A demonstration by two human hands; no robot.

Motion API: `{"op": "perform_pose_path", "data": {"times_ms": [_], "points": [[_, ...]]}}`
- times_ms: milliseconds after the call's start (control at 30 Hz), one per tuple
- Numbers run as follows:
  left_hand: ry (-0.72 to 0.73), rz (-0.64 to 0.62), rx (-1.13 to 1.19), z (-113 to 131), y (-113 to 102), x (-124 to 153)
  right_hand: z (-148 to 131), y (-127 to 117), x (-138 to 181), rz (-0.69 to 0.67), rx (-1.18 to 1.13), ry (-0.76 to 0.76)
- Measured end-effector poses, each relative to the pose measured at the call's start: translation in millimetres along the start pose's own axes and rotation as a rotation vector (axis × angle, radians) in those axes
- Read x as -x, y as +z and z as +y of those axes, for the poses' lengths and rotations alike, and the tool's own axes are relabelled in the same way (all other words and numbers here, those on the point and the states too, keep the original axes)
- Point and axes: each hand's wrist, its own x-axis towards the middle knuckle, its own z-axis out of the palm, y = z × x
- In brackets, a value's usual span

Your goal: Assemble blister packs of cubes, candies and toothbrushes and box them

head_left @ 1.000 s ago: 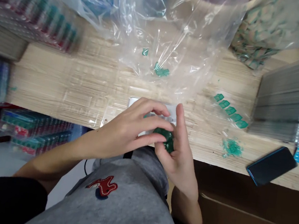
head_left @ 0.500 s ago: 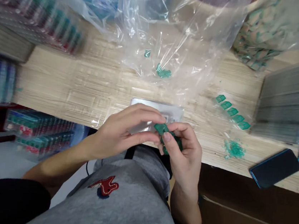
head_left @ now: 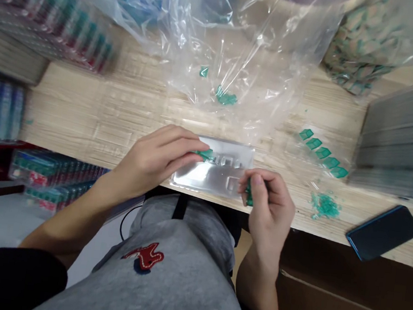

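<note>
Between the thumb and fingers of my left hand [head_left: 156,156] is a small green translucent plastic piece [head_left: 205,154], held at the upper left of a clear plastic blister tray [head_left: 204,177]. The tray lies at the table's front edge and has small moulded hollows. My right hand [head_left: 268,199] is curled closed around more green plastic pieces [head_left: 250,194], beside the tray's right end. Its fingers partly hide those pieces, so their exact shape does not show.
A row of green pieces [head_left: 318,148], a pile of tiny green bits [head_left: 325,205] and a phone [head_left: 383,233] lie on the right. Clear plastic bags [head_left: 240,54] cover the back. Stacked trays [head_left: 398,142] stand at right, filled packs [head_left: 57,23] at left.
My hands have moved apart. The left has gone left to the tray with one green piece; the right has shifted right and slightly down, still holding the others.
</note>
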Motion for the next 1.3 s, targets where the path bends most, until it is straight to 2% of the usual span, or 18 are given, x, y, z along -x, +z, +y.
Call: {"op": "perform_pose_path", "data": {"times_ms": [133, 400, 633, 800, 967, 1033, 1167, 1300], "points": [[0.17, -0.119, -0.196, -9, 7, -1, 5, -13, -4, 0.067, 0.043, -0.009], [0.261, -0.138, -0.141, -11, 22, -14, 11, -13, -4, 0.038, 0.054, 0.0], [0.205, -0.1, -0.116, -18, 21, -13, 15, -14, -6, 0.036, 0.049, 0.001], [0.247, -0.213, -0.067, -15, 21, -13, 15, -13, -8, 0.026, 0.046, 0.001], [0.189, -0.219, -0.117, -19, 25, -12, 18, -13, -8, 0.019, -0.043, 0.036], [0.199, -0.243, -0.158, -20, 29, -11, 19, -14, -8, -0.028, -0.146, 0.059], [0.218, -0.247, -0.194, -19, 33, -11, 18, -14, -8, -0.219, -0.358, 0.069], [0.133, -0.162, 0.017, -6, 26, -14, 10, -8, -6, -0.293, -0.421, 0.058]]}}
